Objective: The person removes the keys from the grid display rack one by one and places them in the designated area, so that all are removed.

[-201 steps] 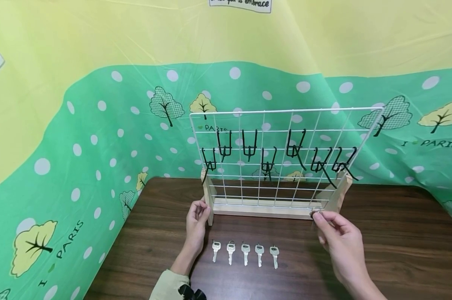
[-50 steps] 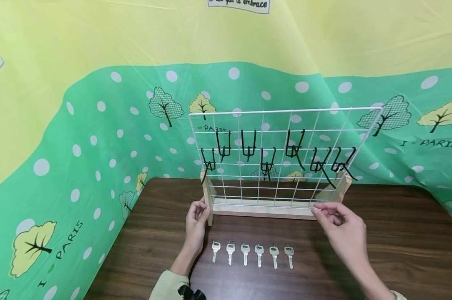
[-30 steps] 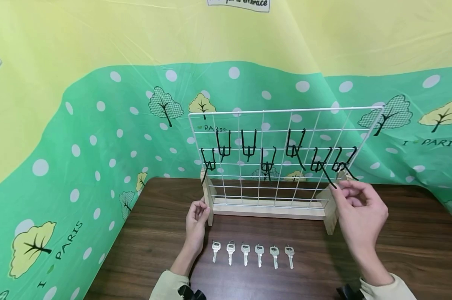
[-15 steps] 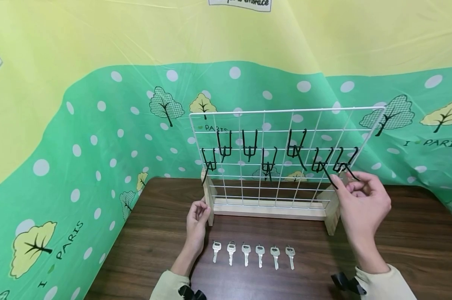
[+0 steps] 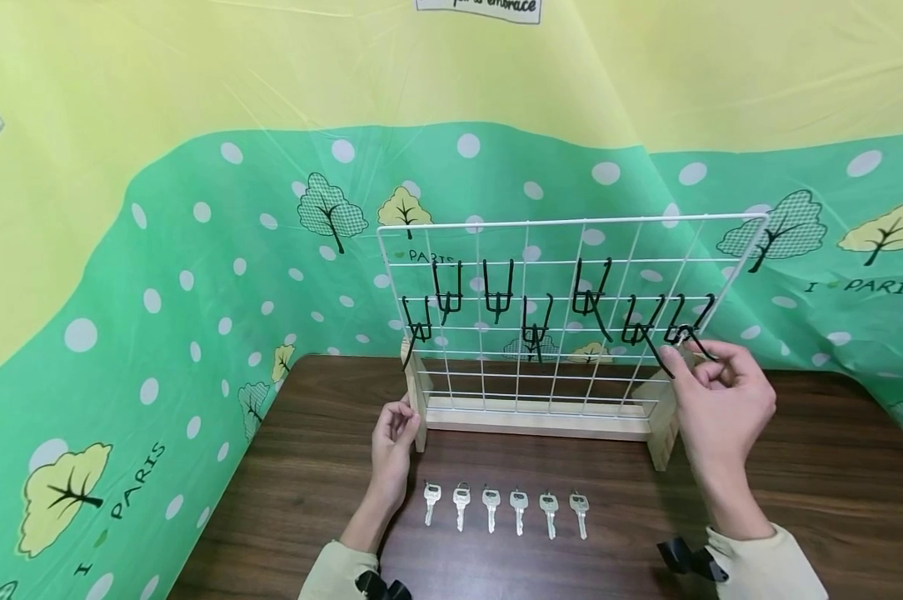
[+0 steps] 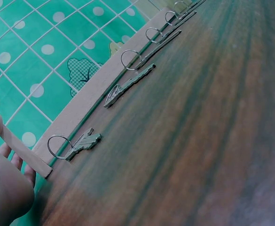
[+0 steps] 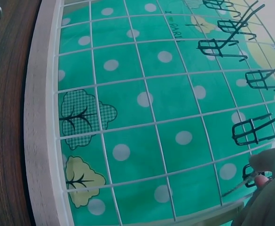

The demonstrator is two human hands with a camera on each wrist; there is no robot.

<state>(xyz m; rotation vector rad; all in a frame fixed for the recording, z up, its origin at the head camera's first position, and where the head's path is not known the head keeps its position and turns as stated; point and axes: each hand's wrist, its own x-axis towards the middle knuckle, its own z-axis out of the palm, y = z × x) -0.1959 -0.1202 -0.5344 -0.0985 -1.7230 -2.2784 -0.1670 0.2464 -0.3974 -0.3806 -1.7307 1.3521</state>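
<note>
A white wire grid rack (image 5: 526, 223) with a wooden base stands upright, several black hooks (image 5: 589, 302) clipped on it. My left hand (image 5: 391, 442) grips the rack's left wooden leg (image 5: 419, 408). At the rightmost hook (image 5: 687, 329), my right hand (image 5: 721, 400) pinches a key between thumb and fingertips. Only a part of that key (image 6: 83, 143) lookalike row lies flat: several silver keys with rings, such as one key (image 5: 579, 515) at the right end. In the right wrist view the pinched key (image 7: 238, 187) sticks out from the fingers, partly hidden by them.
The dark wooden table (image 5: 309, 517) carries everything. Behind the rack hangs a green and yellow cloth (image 5: 197, 292) with dots and trees. The black hooks jut forward from the grid near my right hand.
One more key lies at the row's right end than in the oldest frame. My right hand has risen from the base to the rightmost hook. The left hand stays put.
</note>
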